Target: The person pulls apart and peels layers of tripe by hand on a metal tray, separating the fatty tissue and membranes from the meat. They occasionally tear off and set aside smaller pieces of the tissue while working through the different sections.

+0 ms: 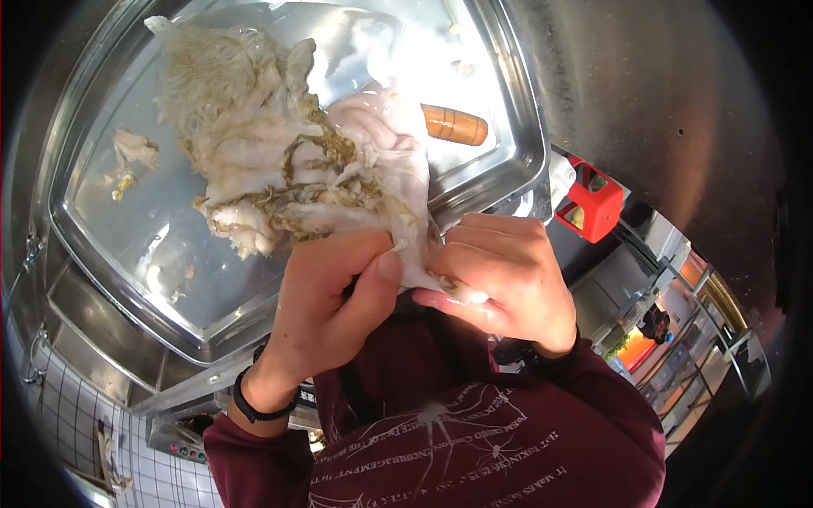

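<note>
A large pale, wrinkled piece of what looks like animal offal point(254, 152), with brown-green residue along its folds, lies in a metal tray point(144, 326). Its narrower end stretches over the tray's near rim to my hands. My left hand point(334, 296) is closed, pinching the pale tissue between thumb and fingers. On the other side of the same strip, my right hand point(504, 275) is closed on it as well, with thumb and curled fingers together. Behind the tissue, a wooden handle point(456, 125) sticks out; whatever it belongs to is hidden.
Small scraps point(134, 152) lie in the tray's left part. A red plastic object point(590, 203) is beyond the tray's right corner. A metal wall point(669, 110) rises at the right. Metal shelving point(724, 330) stands at the lower right.
</note>
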`<state>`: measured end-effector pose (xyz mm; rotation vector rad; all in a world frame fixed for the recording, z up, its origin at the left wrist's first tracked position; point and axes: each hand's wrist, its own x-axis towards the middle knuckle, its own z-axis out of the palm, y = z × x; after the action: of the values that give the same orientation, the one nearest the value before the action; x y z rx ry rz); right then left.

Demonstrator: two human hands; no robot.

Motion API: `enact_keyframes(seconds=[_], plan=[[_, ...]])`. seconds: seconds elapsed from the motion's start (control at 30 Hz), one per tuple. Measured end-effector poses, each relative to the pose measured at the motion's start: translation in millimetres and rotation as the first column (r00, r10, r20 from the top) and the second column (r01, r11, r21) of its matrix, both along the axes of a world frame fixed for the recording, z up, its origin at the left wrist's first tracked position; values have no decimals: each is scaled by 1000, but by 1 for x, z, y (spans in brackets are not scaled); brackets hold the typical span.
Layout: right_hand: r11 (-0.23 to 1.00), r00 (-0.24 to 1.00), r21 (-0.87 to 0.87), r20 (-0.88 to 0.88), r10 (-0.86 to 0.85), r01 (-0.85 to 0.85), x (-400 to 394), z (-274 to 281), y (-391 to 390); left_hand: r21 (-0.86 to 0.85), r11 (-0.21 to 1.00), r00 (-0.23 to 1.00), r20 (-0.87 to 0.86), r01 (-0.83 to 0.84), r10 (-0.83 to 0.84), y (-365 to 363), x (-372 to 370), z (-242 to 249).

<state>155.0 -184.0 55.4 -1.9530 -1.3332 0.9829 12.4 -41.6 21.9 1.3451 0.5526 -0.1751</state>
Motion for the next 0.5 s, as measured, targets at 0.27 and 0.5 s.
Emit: enact_keyframes(seconds=[0.27, 0.5], plan=[[937, 669, 213, -743, -28, 276, -2, -32, 2, -546, 705, 873, -109, -453, 476, -19, 5, 8], [920, 844, 288, -531, -78, 266, -7, -33, 5, -629, 564, 803, -173, -536, 570, -30, 7, -5]])
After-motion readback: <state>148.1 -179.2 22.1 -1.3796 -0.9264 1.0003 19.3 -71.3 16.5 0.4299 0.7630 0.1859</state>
